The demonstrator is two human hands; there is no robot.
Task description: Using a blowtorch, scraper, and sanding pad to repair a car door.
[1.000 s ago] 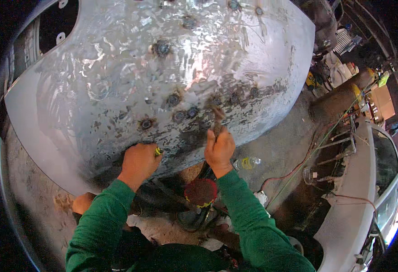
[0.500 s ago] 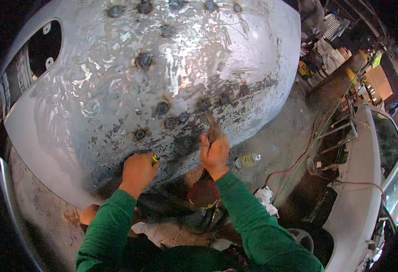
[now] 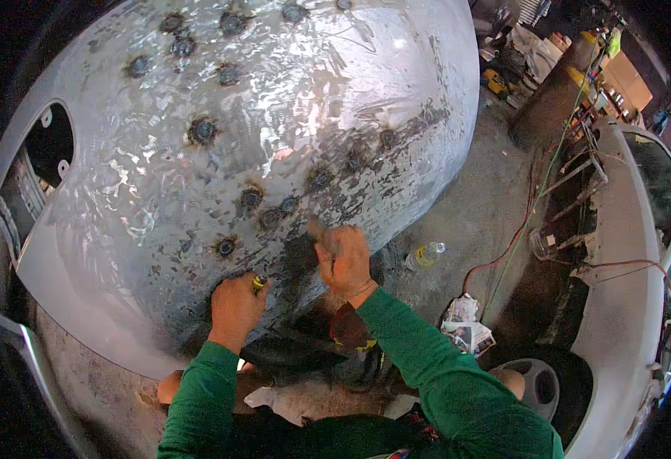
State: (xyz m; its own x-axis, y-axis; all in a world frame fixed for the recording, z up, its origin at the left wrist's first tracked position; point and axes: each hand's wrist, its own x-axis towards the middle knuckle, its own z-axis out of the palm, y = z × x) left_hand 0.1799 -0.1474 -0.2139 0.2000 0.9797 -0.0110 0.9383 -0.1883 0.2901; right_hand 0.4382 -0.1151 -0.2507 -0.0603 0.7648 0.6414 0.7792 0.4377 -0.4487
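Observation:
A big curved grey car body panel (image 3: pixel 129 199), scraped to bare metal in places and dotted with several dark round burnt spots, lies in front of me. Low on it, near its front edge, my left hand (image 3: pixel 236 306) is closed round a slim tool with a yellow end (image 3: pixel 259 284). Most of that tool is hidden in the fist. My right hand (image 3: pixel 347 262), also closed, is over the dark stained strip by the edge. Something brownish (image 3: pixel 316 230) sticks out of it, too blurred to name.
An oval opening (image 3: pixel 48 145) pierces the panel at left. On the floor to the right are a clear bottle (image 3: pixel 427 255), crumpled printed paper (image 3: pixel 464 325) and a red hose (image 3: pixel 507 256). Another grey car part (image 3: pixel 622 306) stands far right. A brown cylinder (image 3: pixel 553 96) leans at the back.
My right hand has moved left and slightly down, closer to my left hand. The left stays near the same place on the panel. The whole view has shifted.

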